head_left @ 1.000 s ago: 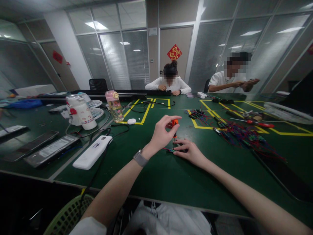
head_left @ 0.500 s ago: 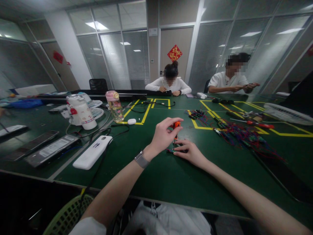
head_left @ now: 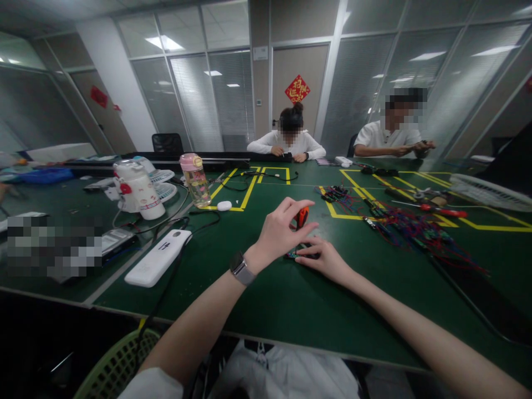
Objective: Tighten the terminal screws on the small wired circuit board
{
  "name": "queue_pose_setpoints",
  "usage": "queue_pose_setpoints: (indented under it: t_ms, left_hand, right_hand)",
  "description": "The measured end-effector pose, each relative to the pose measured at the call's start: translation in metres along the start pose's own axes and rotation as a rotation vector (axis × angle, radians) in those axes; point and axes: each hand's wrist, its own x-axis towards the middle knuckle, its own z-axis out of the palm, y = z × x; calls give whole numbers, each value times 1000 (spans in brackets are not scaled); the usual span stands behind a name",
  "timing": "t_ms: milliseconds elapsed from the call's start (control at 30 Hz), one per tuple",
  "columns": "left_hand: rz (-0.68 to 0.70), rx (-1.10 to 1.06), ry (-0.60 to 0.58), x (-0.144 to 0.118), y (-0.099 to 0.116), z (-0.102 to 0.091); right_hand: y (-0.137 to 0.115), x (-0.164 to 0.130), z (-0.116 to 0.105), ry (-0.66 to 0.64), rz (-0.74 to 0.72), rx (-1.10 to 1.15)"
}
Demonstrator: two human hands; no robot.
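Observation:
My left hand (head_left: 279,231) pinches the orange handle of a small screwdriver (head_left: 302,216), held upright near the middle of the green table (head_left: 257,293). Its tip points down at a small dark circuit part with coloured wires (head_left: 296,255). My right hand (head_left: 326,259) lies flat on the table and presses that part down with its fingertips. A grey watch (head_left: 240,267) sits on my left wrist.
A white power bank (head_left: 158,257) with a black cable lies to the left, beyond it a white mug (head_left: 139,190) and a pink-capped bottle (head_left: 195,180). A heap of wired parts (head_left: 409,230) lies to the right. Two people sit at the far side.
My left hand has turned on the screwdriver handle, thumb and fingers shifting around it. My right hand has stayed on the part. The view has drifted slightly.

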Motion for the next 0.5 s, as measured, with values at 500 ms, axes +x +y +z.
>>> queue_pose_setpoints:
  t_ms: [500]
  left_hand:
    - [-13,-83,3,2,-7,-2]
  right_hand:
    - [1,0,0,0,5,4]
